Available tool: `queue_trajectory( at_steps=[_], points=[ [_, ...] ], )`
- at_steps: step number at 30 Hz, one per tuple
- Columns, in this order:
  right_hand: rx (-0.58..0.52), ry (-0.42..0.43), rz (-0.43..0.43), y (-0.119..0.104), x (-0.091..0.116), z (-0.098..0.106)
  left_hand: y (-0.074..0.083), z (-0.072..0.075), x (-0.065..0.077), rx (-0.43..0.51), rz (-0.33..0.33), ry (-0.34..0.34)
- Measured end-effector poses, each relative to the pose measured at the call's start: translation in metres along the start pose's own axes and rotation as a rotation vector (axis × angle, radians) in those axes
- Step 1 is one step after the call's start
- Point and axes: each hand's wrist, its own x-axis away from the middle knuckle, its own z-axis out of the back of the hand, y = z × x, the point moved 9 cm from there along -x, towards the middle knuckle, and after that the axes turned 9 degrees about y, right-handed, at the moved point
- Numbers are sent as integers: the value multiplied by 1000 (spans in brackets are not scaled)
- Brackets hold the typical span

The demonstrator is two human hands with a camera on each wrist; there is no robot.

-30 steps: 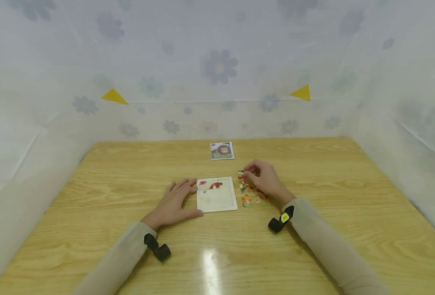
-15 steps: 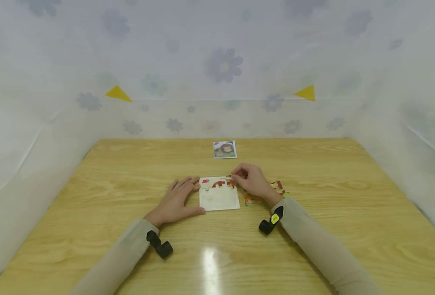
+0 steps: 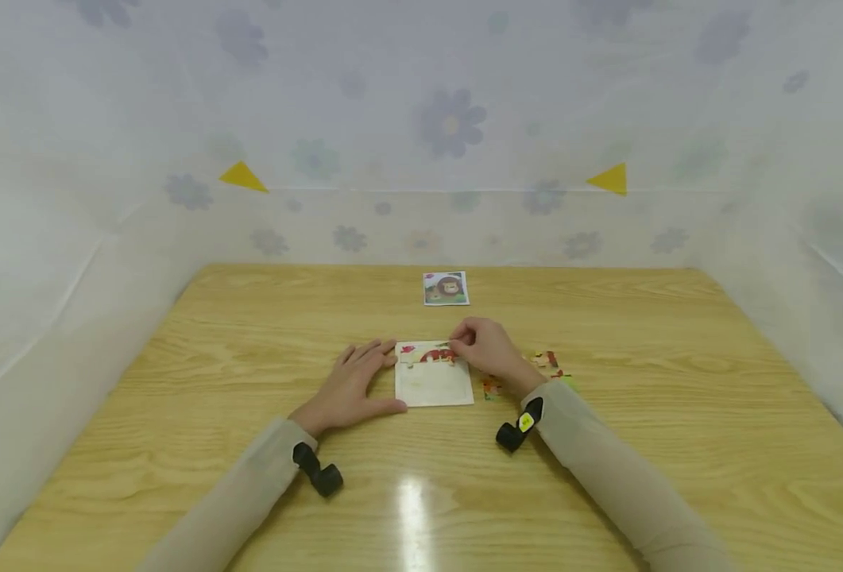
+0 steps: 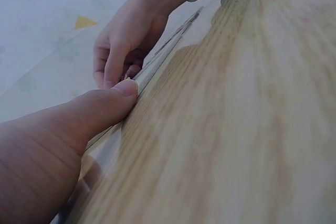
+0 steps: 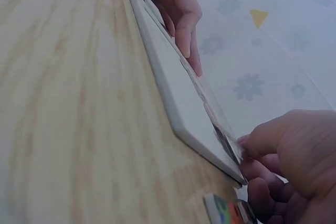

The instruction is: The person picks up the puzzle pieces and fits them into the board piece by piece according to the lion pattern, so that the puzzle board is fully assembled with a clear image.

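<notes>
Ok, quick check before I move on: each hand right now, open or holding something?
Left hand: open, touching the puzzle board.
Right hand: closed, pinching a puzzle piece at the board's far right corner.

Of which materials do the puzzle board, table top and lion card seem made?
Puzzle board: perhaps fibreboard or thick cardboard, matte off-white, judging by its solid edge.
Table top: wood or wood-look laminate, glossy; it shows grain and a bright reflection.
Lion card: probably paper, as its flat, printed picture suggests; finish unclear.
</notes>
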Motion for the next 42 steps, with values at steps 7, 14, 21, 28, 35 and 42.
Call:
queue_trajectory(
  at_steps=[7, 14, 21, 28, 35, 42],
  points=[
    [77, -3, -68, -3, -2, -3, -1, 0, 0, 0, -1, -3],
    [13, 23, -4, -6, -1, 0, -2, -3, 0, -2, 23, -17],
    [-30, 28, 69, -4, 6, 14, 1, -6, 2, -18, 17, -24],
    [165, 59, 134, 5, 12, 25, 4, 0, 1, -45, 6, -9],
    [193, -80, 218, 4, 21, 27, 6, -1, 2, -46, 31, 6],
    [175, -170, 186, 8, 29, 33, 11, -6, 3, -67, 7, 16]
  ],
)
